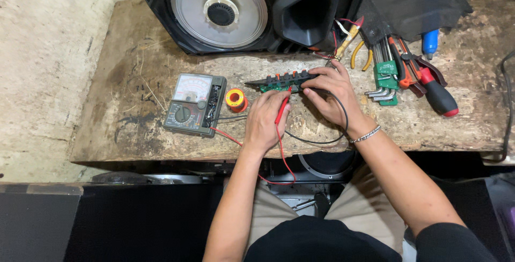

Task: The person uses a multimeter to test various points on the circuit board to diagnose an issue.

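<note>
left hand [264, 122]: rested on the workbench [134, 42], fingers curled around the red probe [282, 109]; the probe is pinched near its upper end, tip set against the circuit board [281, 81].
right hand [331, 93]: laid over the right end of the circuit board, fingers bent and pressed down on it; a black probe is presumed under the fingers, but the pinch itself cannot be told.
circuit board: a long, narrow green board lying flat on the workbench, just in front of the speaker cabinet [236, 9], between the two hands; a row of dark parts with orange caps is seen along its top edge.
red lead [228, 136]: run from the meter [194, 103] across the bench edge, looped down over the lap, and brought up to the red probe.
black lead [322, 139]: run from the meter under the left wrist, curved around to the right hand.
meter: a grey-green needle-dial meter with a rotary knob, lying flat to the left of the left hand, apart from it.
solder reel [236, 100]: a small orange-rimmed spool standing between the meter and the circuit board.
speaker cabinet: a black box laid on its back at the rear of the bench, silver cone facing up.
bracelet [366, 135]: a silver chain worn on the right wrist.
hex keys [383, 77]: held in a green holder, right of the right hand.
screwdriver [434, 93]: red and black handle, lying right of the hex keys.
</note>
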